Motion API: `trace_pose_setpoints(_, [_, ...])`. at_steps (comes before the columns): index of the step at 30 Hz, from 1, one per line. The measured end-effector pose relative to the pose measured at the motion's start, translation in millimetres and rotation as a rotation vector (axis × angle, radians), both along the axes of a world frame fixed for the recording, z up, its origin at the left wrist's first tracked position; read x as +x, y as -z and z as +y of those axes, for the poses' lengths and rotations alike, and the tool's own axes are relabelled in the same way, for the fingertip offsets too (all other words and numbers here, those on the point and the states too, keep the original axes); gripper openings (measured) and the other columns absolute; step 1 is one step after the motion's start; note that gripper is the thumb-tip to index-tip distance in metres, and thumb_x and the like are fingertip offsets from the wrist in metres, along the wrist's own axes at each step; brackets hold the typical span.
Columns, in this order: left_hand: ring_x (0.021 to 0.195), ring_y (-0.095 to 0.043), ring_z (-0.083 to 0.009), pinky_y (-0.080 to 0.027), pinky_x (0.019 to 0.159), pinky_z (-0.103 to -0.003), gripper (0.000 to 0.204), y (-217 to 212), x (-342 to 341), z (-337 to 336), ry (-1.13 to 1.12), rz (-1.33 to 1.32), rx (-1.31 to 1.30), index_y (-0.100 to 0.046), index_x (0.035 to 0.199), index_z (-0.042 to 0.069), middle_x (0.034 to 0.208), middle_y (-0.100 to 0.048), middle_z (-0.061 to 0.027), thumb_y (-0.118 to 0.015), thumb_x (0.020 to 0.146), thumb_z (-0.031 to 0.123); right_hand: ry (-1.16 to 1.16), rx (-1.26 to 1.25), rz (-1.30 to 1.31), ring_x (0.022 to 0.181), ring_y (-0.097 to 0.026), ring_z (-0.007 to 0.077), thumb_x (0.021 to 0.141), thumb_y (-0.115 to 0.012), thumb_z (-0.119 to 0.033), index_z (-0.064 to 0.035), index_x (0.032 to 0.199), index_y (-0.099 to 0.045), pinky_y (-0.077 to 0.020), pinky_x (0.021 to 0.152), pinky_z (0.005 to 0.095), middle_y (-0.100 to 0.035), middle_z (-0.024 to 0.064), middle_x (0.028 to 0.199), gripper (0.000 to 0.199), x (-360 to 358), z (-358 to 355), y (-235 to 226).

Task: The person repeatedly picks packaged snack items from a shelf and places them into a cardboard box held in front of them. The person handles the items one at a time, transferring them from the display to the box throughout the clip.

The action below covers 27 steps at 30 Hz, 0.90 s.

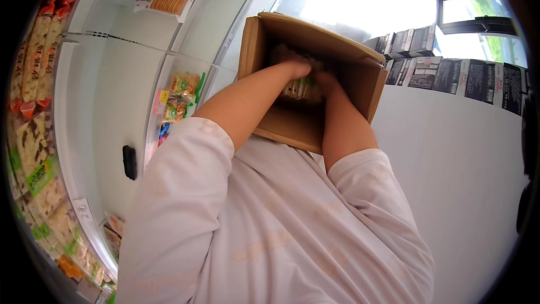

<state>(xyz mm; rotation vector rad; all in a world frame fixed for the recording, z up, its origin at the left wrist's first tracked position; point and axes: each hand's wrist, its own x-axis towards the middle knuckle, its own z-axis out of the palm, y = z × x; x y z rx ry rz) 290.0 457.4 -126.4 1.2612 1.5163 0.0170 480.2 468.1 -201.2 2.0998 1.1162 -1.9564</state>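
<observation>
Box [281, 124], cardboard, open, far centre, with wrapped pack [300, 90] inside, the person's left hand [293, 62] and right hand [324, 82] at the pack, fingers shadowed, grasping or released cannot be told; snacks [35, 73] at left, dark cartons [451, 75] far right.

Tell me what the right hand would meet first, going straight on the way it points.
Probably the clear-wrapped packet inside the cardboard box. The right hand may already touch it; shadow hides the fingertips, so depth there is unclear.
</observation>
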Motion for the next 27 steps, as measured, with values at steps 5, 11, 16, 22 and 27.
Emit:
trace_pose_setpoints(5, [0.137,-0.06,-0.0341,-0.051,0.107,-0.053,0.055,-102,17,-54,0.657,0.589,-0.137,-0.067,0.146,0.011,0.152,-0.062,-0.0163,-0.064,0.097,0.036,0.154,0.0,0.023,0.125,-0.066,0.03,0.093,-0.074,-0.047,-0.0123,0.135,-0.069,-0.0527,0.105,0.0516,-0.07,0.0139,0.137,0.055,-5,-23,21])
trace_pose_setpoints(11, [0.135,-0.058,-0.0386,-0.047,0.104,-0.06,0.051,-51,17,-64,0.884,0.996,-0.019,-0.064,0.149,0.015,0.154,-0.059,-0.0146,-0.065,0.1,0.03,-0.176,0.264,-0.153,0.133,-0.063,0.0327,0.092,-0.074,-0.05,-0.0086,0.144,-0.064,-0.0499,0.112,0.0487,-0.066,0.0185,0.145,0.068,-11,-12,30])
trace_pose_setpoints(16, [0.154,-0.042,-0.0287,-0.036,0.118,-0.054,0.054,-43,4,-63,1.107,0.99,-0.11,-0.06,0.154,0.017,0.165,-0.049,-0.0074,-0.059,0.104,0.038,-0.201,0.528,-0.376,0.14,-0.059,0.0378,0.09,-0.072,-0.057,-0.0094,0.148,-0.062,-0.0479,0.116,0.0473,-0.062,0.0216,0.15,0.076,-37,-15,16])
trace_pose_setpoints(22, [0.159,-0.032,-0.0276,-0.027,0.124,-0.052,0.059,-3,-8,-79,1.092,1.031,-0.085,-0.047,0.162,0.016,0.171,-0.039,-0.0056,-0.048,0.107,0.04,-0.213,0.535,-0.378,0.133,-0.063,0.0418,0.095,-0.067,-0.043,-0.0083,0.14,-0.068,-0.0511,0.111,0.0515,-0.066,0.023,0.143,0.057,-58,-13,-20])
trace_pose_setpoints(27, [0.163,-0.024,-0.0267,-0.018,0.129,-0.05,0.064,54,-22,-90,0.975,1.23,0.048,-0.036,0.168,0.014,0.176,-0.031,-0.0041,-0.039,0.11,0.042,-0.29,0.544,-0.398,0.132,-0.064,0.042,0.092,-0.067,-0.047,-0.0156,0.148,-0.062,-0.0511,0.113,0.0498,-0.066,0.023,0.143,0.064,-62,-19,-38])
